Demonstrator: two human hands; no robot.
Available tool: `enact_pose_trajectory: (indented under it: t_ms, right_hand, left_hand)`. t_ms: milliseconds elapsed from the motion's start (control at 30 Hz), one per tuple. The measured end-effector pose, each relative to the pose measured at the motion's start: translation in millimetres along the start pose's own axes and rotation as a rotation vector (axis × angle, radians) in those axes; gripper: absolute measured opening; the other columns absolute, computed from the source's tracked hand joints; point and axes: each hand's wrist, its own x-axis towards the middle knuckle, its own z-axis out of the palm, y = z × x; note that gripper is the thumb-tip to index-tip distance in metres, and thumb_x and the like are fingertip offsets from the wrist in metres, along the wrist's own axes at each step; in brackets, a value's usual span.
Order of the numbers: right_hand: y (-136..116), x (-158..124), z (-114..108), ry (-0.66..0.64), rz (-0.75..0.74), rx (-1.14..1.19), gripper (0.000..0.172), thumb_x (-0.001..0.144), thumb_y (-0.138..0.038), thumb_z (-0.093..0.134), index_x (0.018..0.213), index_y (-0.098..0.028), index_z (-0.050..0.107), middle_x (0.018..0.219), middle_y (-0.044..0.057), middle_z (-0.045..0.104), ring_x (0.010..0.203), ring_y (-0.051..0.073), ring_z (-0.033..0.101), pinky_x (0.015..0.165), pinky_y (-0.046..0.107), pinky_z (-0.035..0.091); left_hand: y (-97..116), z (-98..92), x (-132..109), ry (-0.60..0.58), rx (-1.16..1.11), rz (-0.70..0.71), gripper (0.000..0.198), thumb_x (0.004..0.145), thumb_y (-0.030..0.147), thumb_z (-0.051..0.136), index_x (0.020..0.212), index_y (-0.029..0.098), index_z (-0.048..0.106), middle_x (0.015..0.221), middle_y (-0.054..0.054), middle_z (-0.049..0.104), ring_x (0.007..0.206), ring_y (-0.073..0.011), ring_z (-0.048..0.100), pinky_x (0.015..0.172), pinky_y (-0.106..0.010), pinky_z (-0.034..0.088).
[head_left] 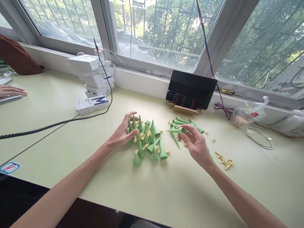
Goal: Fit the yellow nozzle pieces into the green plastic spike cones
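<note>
Many green cones and small yellow pieces form a pile [152, 133] in the middle of the table. My left hand [125, 130] rests at the pile's left edge, fingers apart and curved around some upright cones. My right hand [194, 144] pinches a green cone [177, 130] by its wide end, the tip pointing left. Beneath and behind it lies a smaller group of green cones [181, 120], partly hidden by the hand. One green cone with a yellow piece on its tip [137, 160] stands at the pile's front.
Yellow pieces [224, 161] lie on the right of the pale table [106, 196]. A tablet [192, 88] and phone [184, 101] stand at the back. White boxes [92, 105] and a black cable [59, 122] are left. Another person's hand [11, 91] is far left.
</note>
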Motion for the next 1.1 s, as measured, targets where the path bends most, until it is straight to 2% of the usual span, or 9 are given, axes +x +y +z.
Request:
enact_pose_trajectory:
  t_ms: [133,267,500,600,700,800,867,967,1100]
  right_hand:
    - [8.9,-4.1,6.4,-0.083,-0.115,-0.265,0.024,0.095,-0.025,0.056,0.119,-0.025,0.058,0.117,0.008,0.063,0.092,0.019,0.064,0.083,0.037,0.057]
    - [20.6,-8.2,8.4,-0.269,-0.267,-0.524,0.026,0.097,-0.016,0.049,0.121,-0.024,0.057,0.122,0.010,0.061,0.102,0.023,0.063,0.089,0.041,0.054]
    - [25.0,-14.1,2.1,-0.380,-0.343,-0.726,0.028,0.097,-0.009,0.044,0.116,-0.022,0.060,0.115,0.010,0.066,0.106,0.025,0.055,0.091,0.046,0.052]
    - [21.6,-16.0,-1.5,-0.356,-0.344,-0.730,0.023,0.098,-0.012,0.045,0.112,-0.021,0.062,0.113,0.009,0.067,0.108,0.026,0.054,0.093,0.046,0.050]
    - [16.3,-18.5,-11.3,-0.339,-0.360,-0.747,0.021,0.098,-0.014,0.047,0.111,-0.020,0.062,0.114,0.009,0.066,0.108,0.025,0.053,0.095,0.047,0.048]
    - [11.7,-22.5,-30.6,-0.283,-0.392,-0.746,0.020,0.097,-0.014,0.048,0.112,-0.020,0.061,0.114,0.010,0.065,0.107,0.025,0.054,0.095,0.047,0.048]
    - [10.6,-26.6,-46.7,-0.213,-0.406,-0.725,0.021,0.097,-0.014,0.047,0.111,-0.020,0.061,0.111,0.010,0.065,0.106,0.025,0.055,0.094,0.045,0.049]
    - [14.0,-34.0,-68.9,-0.114,-0.402,-0.709,0.020,0.097,-0.014,0.047,0.109,-0.022,0.061,0.106,0.010,0.066,0.102,0.024,0.057,0.089,0.043,0.050]
    - [27.2,-42.7,-86.3,0.010,-0.434,-0.690,0.020,0.097,-0.013,0.046,0.106,-0.022,0.061,0.099,0.009,0.066,0.098,0.024,0.060,0.086,0.041,0.051]
  left_hand:
    - [-1.7,0.5,0.9,0.013,0.000,0.022,0.077,0.084,0.069,0.050,0.145,0.029,0.026,0.127,-0.013,0.050,0.117,-0.0309,0.050,0.086,-0.044,0.051]
    - [-5.6,1.6,1.6,0.041,-0.023,0.039,0.079,0.083,0.069,0.052,0.145,0.029,0.025,0.131,-0.014,0.047,0.123,-0.0314,0.047,0.093,-0.047,0.050]
    - [-5.7,1.8,2.2,0.174,-0.053,0.147,0.080,0.083,0.072,0.050,0.146,0.029,0.023,0.140,-0.014,0.042,0.135,-0.0307,0.040,0.113,-0.057,0.033]
    - [-0.5,-5.7,3.8,0.303,0.009,0.262,0.078,0.083,0.070,0.053,0.144,0.028,0.027,0.141,-0.013,0.040,0.135,-0.0303,0.040,0.115,-0.055,0.033]
    - [9.5,-16.8,-0.6,0.527,0.118,0.385,0.072,0.084,0.070,0.052,0.141,0.031,0.035,0.143,-0.009,0.039,0.135,-0.0311,0.040,0.114,-0.059,0.033]
    - [21.7,-19.8,-18.9,0.728,0.222,0.495,0.061,0.084,0.067,0.053,0.138,0.042,0.043,0.139,-0.005,0.044,0.130,-0.0308,0.046,0.109,-0.061,0.040]
    - [30.6,-11.6,-38.9,0.754,0.371,0.576,0.054,0.086,0.065,0.049,0.137,0.046,0.048,0.128,-0.004,0.053,0.118,-0.0330,0.056,0.097,-0.065,0.048]
    - [51.0,19.2,-70.0,0.603,0.555,0.651,0.056,0.085,0.051,0.057,0.139,0.046,0.047,0.109,-0.006,0.061,0.101,-0.0357,0.063,0.079,-0.063,0.055]
    - [95.5,83.5,-80.8,0.046,0.364,0.753,0.056,0.077,0.020,0.071,0.121,0.050,0.057,0.090,0.002,0.068,0.080,-0.0255,0.067,0.067,-0.047,0.059]
